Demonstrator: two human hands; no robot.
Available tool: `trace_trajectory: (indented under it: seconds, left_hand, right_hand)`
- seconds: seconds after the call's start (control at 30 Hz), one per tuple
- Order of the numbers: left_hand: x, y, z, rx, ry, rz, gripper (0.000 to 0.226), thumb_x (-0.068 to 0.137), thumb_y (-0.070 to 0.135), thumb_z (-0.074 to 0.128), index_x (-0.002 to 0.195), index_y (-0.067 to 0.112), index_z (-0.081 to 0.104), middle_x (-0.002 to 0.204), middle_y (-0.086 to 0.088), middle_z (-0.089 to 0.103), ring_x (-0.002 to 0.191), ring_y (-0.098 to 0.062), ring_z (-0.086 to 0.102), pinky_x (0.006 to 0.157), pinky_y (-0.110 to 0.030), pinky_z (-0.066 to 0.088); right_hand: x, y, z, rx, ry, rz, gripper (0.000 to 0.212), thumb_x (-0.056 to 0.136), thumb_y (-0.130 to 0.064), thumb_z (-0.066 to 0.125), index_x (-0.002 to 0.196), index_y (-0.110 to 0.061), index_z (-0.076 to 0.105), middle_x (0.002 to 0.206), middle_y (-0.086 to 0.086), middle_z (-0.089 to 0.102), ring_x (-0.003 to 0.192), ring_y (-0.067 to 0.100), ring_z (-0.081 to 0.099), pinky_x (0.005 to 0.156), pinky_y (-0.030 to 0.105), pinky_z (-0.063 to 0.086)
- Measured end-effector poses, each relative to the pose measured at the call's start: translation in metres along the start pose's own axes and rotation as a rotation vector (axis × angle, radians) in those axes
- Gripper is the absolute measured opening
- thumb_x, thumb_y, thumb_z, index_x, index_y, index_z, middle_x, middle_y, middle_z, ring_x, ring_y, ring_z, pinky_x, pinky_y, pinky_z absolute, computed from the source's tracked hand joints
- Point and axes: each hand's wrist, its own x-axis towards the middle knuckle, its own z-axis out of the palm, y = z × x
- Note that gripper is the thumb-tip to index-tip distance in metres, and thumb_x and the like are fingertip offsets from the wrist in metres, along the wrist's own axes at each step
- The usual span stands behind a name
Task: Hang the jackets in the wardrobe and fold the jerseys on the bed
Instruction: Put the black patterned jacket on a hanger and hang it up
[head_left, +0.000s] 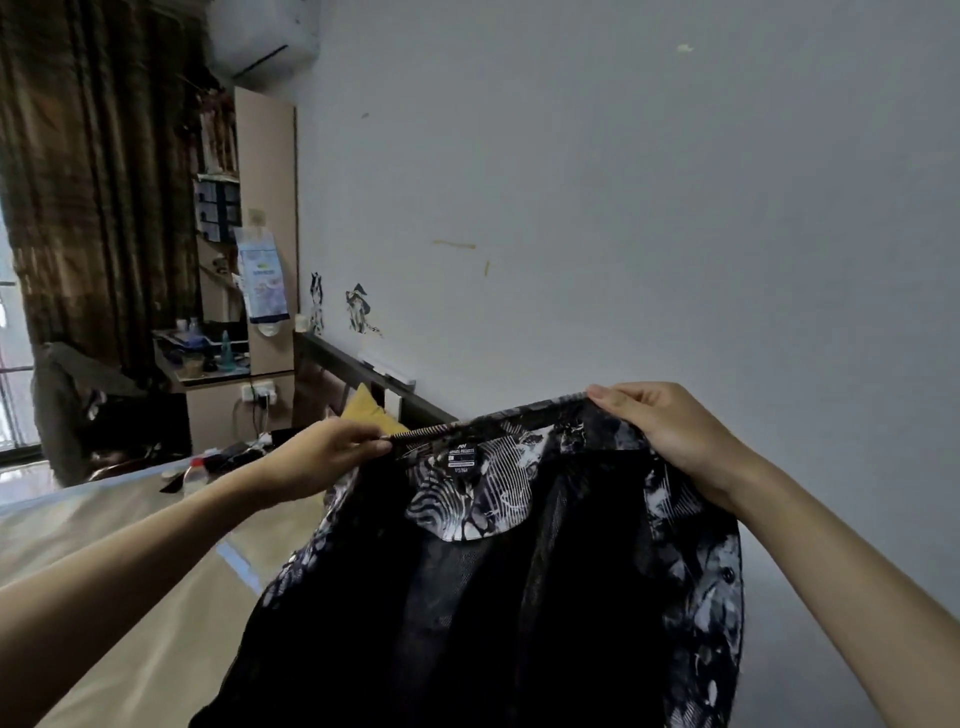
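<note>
I've got the jacket (519, 571) up in the air in front of me, stretched by its ribbed collar between both hands. My left hand (322, 452) pinches one end of the collar, fingers curled tight round the striped knit edge. My right hand (660, 431) grips the other end, thumb on top and fingers folded behind the fabric. Between my hands the collar runs taut, with a small label just below it. The jacket hangs down from my grip with its inside facing me: black mesh lining down the middle, and a smooth black, grey and white zebra-like print at the neck and edges. Below my left forearm lies the bed (104, 545), its pale sheet flat. Beyond my left hand a mustard-yellow pillow (363, 410) sits by the dark headboard.
</note>
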Motion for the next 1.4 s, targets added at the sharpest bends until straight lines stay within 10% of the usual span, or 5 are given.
trace_trajectory:
  seconds: [0.13, 0.23, 0.53, 0.7, 1.4]
  left_hand:
    - [0.031, 0.079, 0.057, -0.381, 0.127, 0.002, 0.025, 0.104, 0.026, 0.05, 0.092, 0.01, 0.064, 0.084, -0.005, 0.059, 0.072, 0.006, 0.054, 0.061, -0.007, 0.038]
    - [0.049, 0.15, 0.091, -0.569, 0.017, 0.07, 0.024, 0.103, 0.014, 0.049, 0.082, 0.017, 0.06, 0.076, 0.006, 0.059, 0.051, 0.024, 0.052, 0.052, 0.006, 0.035]
    - [0.123, 0.259, 0.154, -0.673, -0.542, 0.294, 0.032, 0.1, 0.032, 0.052, 0.102, 0.0, 0.058, 0.096, -0.009, 0.064, 0.096, -0.019, 0.061, 0.089, -0.034, 0.047]
    - [0.155, 0.307, 0.192, -0.609, -0.778, 0.398, 0.033, 0.094, 0.03, 0.058, 0.088, 0.003, 0.074, 0.095, -0.016, 0.075, 0.083, -0.022, 0.071, 0.073, -0.025, 0.056]
    - [0.11, 0.55, 0.354, -0.982, -0.863, 1.121, 0.035, 0.099, 0.028, 0.057, 0.083, -0.003, 0.059, 0.076, -0.013, 0.061, 0.077, -0.011, 0.054, 0.069, -0.024, 0.042]
  right_hand:
    - [-0.045, 0.016, -0.07, -0.018, 0.119, 0.017, 0.062, 0.09, -0.06, 0.063, 0.102, 0.0, 0.075, 0.117, 0.034, 0.066, 0.112, 0.043, 0.064, 0.096, 0.021, 0.043]
    - [-0.083, 0.004, -0.124, 0.023, 0.22, 0.058, 0.03, 0.086, -0.046, 0.065, 0.097, -0.022, 0.079, 0.106, -0.008, 0.079, 0.108, -0.001, 0.069, 0.106, 0.02, 0.039]
    - [-0.172, -0.023, -0.245, -0.056, 0.587, 0.058, 0.036, 0.089, -0.043, 0.07, 0.106, -0.013, 0.08, 0.113, -0.001, 0.078, 0.119, 0.018, 0.066, 0.118, 0.044, 0.036]
    - [-0.216, -0.017, -0.27, -0.527, 0.729, 0.065, 0.052, 0.102, -0.039, 0.058, 0.073, 0.005, 0.055, 0.066, 0.004, 0.035, 0.062, 0.014, 0.035, 0.061, 0.03, 0.028]
    - [-0.453, -0.106, -0.252, -1.146, 1.325, 0.576, 0.048, 0.105, -0.037, 0.054, 0.063, -0.019, 0.038, 0.06, -0.005, 0.032, 0.057, 0.007, 0.032, 0.06, 0.036, 0.025]
